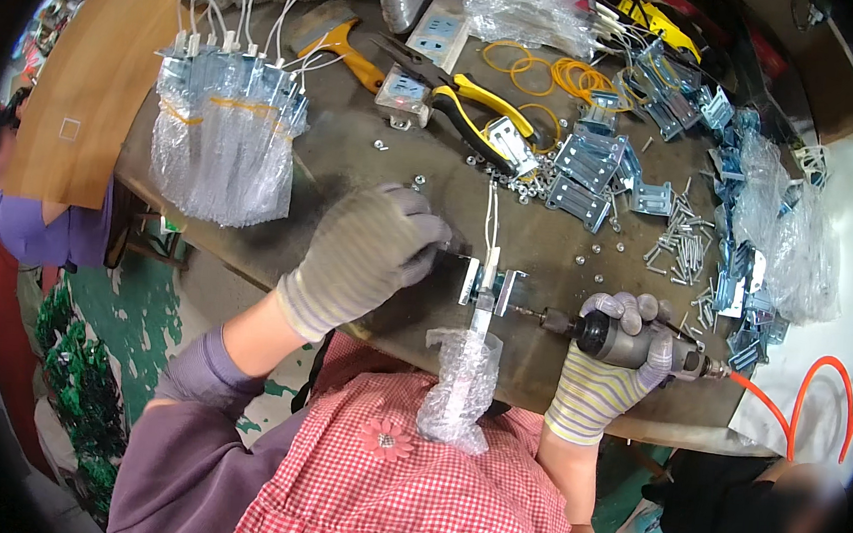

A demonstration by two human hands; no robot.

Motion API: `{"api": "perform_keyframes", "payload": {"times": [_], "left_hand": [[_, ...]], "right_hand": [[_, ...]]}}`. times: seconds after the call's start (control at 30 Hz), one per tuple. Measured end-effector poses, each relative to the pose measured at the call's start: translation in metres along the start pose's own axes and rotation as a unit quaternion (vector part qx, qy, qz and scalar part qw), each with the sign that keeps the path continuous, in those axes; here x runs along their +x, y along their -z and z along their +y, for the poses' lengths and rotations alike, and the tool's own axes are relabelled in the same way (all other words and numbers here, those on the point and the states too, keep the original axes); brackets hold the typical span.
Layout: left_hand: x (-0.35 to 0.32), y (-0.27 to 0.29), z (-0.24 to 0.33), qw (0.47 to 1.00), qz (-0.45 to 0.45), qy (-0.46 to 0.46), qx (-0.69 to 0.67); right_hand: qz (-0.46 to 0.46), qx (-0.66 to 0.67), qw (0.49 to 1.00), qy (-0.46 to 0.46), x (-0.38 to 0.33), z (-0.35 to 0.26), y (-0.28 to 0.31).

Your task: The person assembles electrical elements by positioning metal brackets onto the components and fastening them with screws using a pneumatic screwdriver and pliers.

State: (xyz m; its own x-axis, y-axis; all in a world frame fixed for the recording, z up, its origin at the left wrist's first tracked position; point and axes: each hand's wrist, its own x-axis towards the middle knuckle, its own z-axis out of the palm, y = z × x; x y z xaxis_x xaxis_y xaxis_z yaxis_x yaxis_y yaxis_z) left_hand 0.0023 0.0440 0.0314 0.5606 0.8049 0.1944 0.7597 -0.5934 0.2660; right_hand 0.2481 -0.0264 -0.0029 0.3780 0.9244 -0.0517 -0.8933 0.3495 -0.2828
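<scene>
My right hand (625,347), in a striped knit glove, is wrapped round a dark air screwdriver (606,338). Its bit points left at a small metal bracket (507,291). That bracket is clamped round the upper part of a metal piece with two white wires (491,226); bubble wrap (462,390) covers its lower end, which hangs over the table edge against my apron. My left hand (378,248), gloved too, has its fingers curled together just left of the bracket. A thin dark thing shows at its fingertips, too small to name.
Long-nosed pliers (460,99), loose nuts (528,186), screws (687,242) and metal brackets (590,164) lie on the table (345,160). A bubble-wrapped bundle (225,150) sits at left. An orange air hose (786,405) runs off right. A person in purple (44,229) is at far left.
</scene>
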Motion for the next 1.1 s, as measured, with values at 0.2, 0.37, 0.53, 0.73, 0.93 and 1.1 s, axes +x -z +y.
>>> {"api": "perform_keyframes", "payload": {"times": [0.2, 0.37, 0.53, 0.73, 0.93, 1.1], "left_hand": [[-0.027, 0.001, 0.025, 0.885, 0.067, 0.204, -0.412], [-0.018, -0.007, 0.025, 0.849, 0.037, 0.053, -0.524], [-0.003, -0.006, 0.027, 0.872, -0.017, -0.07, -0.485], [-0.003, -0.006, 0.03, 0.884, -0.023, -0.058, -0.463], [-0.005, -0.01, 0.03, 0.89, -0.004, -0.062, -0.452], [-0.005, -0.011, 0.029, 0.887, 0.007, -0.069, -0.456]], "right_hand": [[0.003, 0.015, 1.0, -0.003, 0.0, -0.001, -0.001], [0.009, 0.009, 1.0, 0.002, -0.001, -0.001, -0.001], [0.015, 0.006, 1.0, 0.002, -0.001, 0.002, -0.005], [0.007, 0.029, 1.0, 0.002, 0.0, -0.004, 0.002], [0.007, 0.038, 0.999, 0.005, -0.001, -0.005, 0.001], [0.001, 0.042, 0.999, 0.0, -0.001, -0.006, 0.0]]}}
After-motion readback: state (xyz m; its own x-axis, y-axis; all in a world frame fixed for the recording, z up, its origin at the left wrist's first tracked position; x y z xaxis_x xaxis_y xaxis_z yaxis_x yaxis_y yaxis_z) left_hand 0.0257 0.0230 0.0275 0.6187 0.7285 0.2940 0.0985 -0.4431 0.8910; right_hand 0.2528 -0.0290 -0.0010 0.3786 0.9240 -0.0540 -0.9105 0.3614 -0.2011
